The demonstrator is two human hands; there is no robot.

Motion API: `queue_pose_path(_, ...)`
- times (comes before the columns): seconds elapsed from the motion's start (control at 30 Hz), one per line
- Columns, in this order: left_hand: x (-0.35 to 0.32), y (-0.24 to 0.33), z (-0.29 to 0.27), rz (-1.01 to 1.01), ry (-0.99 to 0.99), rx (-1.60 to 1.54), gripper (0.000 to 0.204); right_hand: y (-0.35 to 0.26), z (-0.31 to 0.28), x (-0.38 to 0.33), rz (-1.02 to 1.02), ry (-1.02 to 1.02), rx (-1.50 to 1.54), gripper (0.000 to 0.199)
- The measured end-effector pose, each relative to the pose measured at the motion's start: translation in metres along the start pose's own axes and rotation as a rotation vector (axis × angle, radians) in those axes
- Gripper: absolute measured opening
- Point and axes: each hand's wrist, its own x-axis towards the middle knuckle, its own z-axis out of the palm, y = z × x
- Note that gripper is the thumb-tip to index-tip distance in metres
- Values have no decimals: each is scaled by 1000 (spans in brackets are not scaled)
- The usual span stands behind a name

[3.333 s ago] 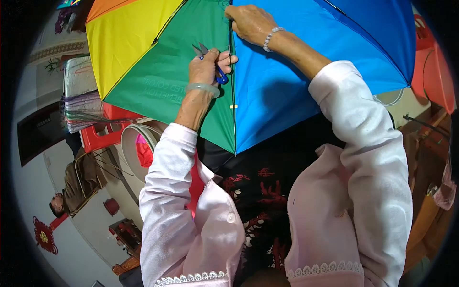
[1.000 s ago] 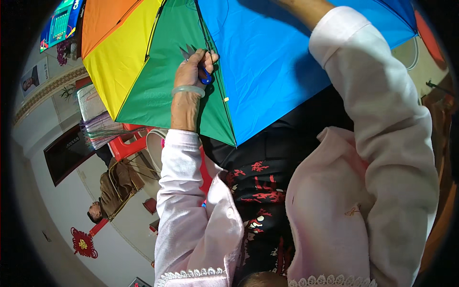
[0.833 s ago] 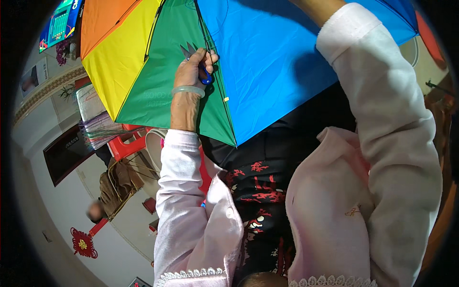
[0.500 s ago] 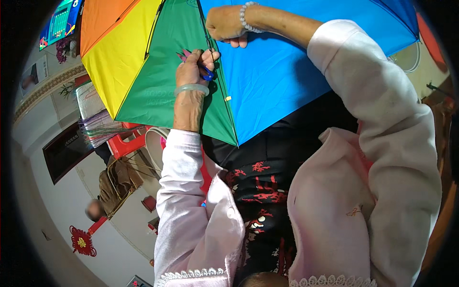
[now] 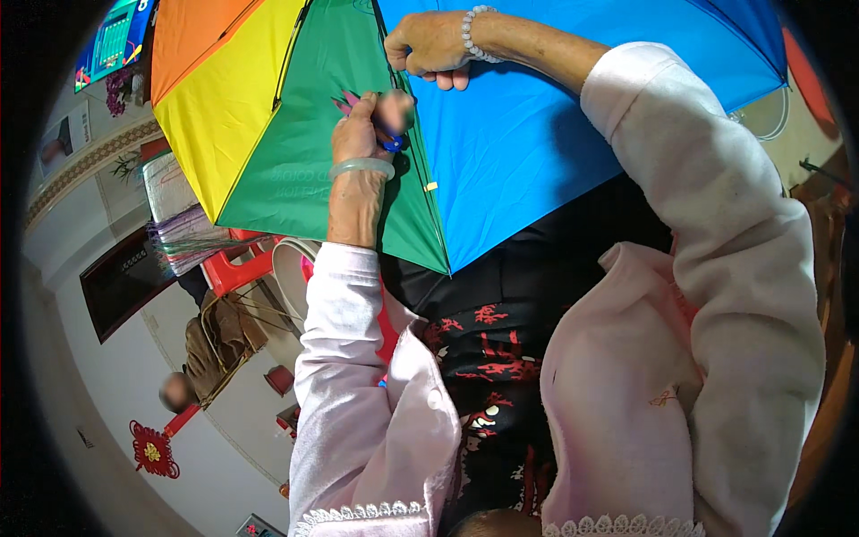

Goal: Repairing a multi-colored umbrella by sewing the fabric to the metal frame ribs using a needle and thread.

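Your right hand (image 5: 428,45), which a second ago was out past the upper edge, has come back down into view over the open umbrella (image 5: 501,170). It now sits at the dark rib (image 5: 419,161) between the green and light blue panels, fingers curled inward; whether they pinch the rib or anything else cannot be made out. Your left hand (image 5: 358,134) is just below and to the left — closed around scissors with a blue handle (image 5: 393,144), the blades pointing up and left across the green panel; part of this hand is blurred. The umbrella fills the upper half of the view, its underside toward you, with orange, yellow, green and blue panels from left to right, and the rib's lower tip hangs over your black, red-patterned clothing (image 5: 488,313). A small pale yellow tab (image 5: 430,186) marks the rib below your hands. You wear a beaded bracelet (image 5: 475,36) on the right wrist and a pale green bangle (image 5: 361,167) on the left. At left stands a red stool (image 5: 237,268) — beside it, a whitish bucket (image 5: 288,268).
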Motion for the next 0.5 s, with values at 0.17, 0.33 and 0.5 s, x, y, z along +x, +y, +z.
queue_pose_path(0.17, 0, -1, -2, 8, 15, 5, 19, 4, 5, 6, -13, -10, 25, 19)
queue_pose_path(0.33, 0, -1, 0, 9, 6, 6, 19, 9, 12, 10, -35, 4, -63, 15)
queue_pose_path(0.5, 2, 0, -3, 5, 2, 22, 19, 5, 12, 7, -21, 18, -59, 8)
